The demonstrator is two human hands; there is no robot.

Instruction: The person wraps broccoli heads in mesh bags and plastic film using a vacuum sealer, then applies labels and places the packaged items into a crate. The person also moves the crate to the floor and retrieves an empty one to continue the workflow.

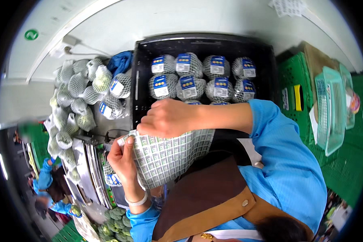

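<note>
A sheet of small printed stickers hangs in front of my apron. My left hand pinches its upper left corner between thumb and fingers. My right hand, fingers curled, lies over the sheet's top edge; its fingertips are hidden, so its hold cannot be made out. Beyond it, a black plastic crate holds rows of round produce in foam nets, wrapped in clear film with blue and white labels. My right forearm covers part of the front row. A labelled netted piece lies left of the crate.
Many foam-netted vegetables are piled at the left, near a blue cloth. Broccoli heads lie below. Green crates and a turquoise basket stand at the right. A co-worker holds a vegetable at the lower left.
</note>
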